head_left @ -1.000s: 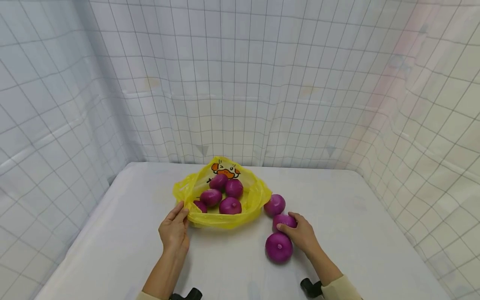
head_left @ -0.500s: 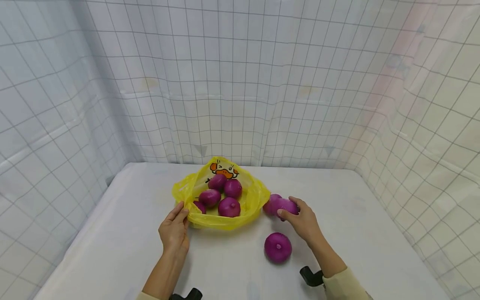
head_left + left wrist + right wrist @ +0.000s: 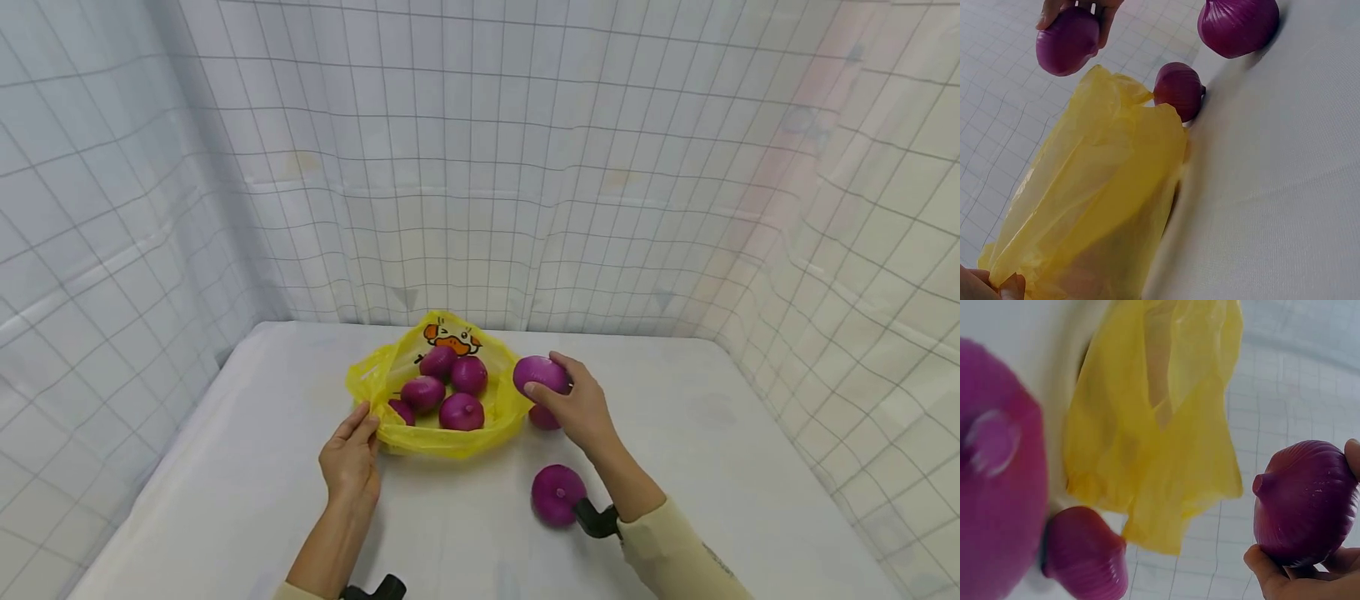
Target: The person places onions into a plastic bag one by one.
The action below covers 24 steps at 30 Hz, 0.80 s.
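Note:
A yellow plastic bag [image 3: 457, 442] with a duck face printed inside lies open on the table, several purple onions [image 3: 461, 412] in it. My left hand [image 3: 351, 458] pinches the bag's near left edge; in the left wrist view its fingertips [image 3: 1012, 286] grip the thin plastic. Raised beside the bag's right rim, my right hand [image 3: 581, 404] holds a purple onion [image 3: 540, 374] between thumb and fingers. The right wrist view shows this held onion [image 3: 1307, 503] with its stem end facing left. Below it, a second onion [image 3: 545, 417] sits against the bag, partly hidden by the hand.
Another onion [image 3: 557, 495] rests on the white table [image 3: 450, 533] nearer to me, partly covered by the black wrist camera mount [image 3: 597, 518]. White grid-patterned curtains [image 3: 480, 167] enclose the table at the back and both sides.
My right hand has lifted an onion from between the other two and carried it up and left toward the bag. My left hand stays at the bag's edge.

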Each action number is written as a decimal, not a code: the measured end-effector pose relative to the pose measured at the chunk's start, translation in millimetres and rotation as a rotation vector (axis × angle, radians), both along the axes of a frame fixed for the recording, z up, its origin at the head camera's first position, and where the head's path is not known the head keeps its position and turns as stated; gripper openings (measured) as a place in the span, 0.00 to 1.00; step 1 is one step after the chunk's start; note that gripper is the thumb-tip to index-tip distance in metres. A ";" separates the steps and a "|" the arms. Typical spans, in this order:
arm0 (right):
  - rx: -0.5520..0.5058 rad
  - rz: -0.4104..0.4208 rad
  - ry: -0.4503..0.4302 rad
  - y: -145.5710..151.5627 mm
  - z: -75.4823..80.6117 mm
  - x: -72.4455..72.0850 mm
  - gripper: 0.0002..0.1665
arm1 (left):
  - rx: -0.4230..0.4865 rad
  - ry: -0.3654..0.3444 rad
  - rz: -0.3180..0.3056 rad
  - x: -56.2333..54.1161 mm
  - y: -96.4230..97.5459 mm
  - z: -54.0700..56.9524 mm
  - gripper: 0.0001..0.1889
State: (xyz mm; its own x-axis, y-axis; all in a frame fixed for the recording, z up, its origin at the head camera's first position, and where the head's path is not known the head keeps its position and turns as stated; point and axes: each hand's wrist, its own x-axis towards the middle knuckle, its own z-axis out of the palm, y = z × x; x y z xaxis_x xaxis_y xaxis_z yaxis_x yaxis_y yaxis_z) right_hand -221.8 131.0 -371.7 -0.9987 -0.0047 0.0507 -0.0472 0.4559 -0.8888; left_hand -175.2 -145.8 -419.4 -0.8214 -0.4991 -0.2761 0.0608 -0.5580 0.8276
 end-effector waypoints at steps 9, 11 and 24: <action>-0.023 0.047 0.080 -25.1 11.2 -1.3 0.42 | -0.016 -0.014 -0.010 -1.1 1.5 -1.0 0.18; -0.022 0.057 0.091 -31.0 13.9 -1.7 0.42 | -0.013 -0.016 -0.009 -1.0 1.5 -0.7 0.18; -0.009 0.117 0.112 -66.0 14.2 -11.1 0.42 | -0.015 -0.017 -0.018 0.7 1.1 0.8 0.19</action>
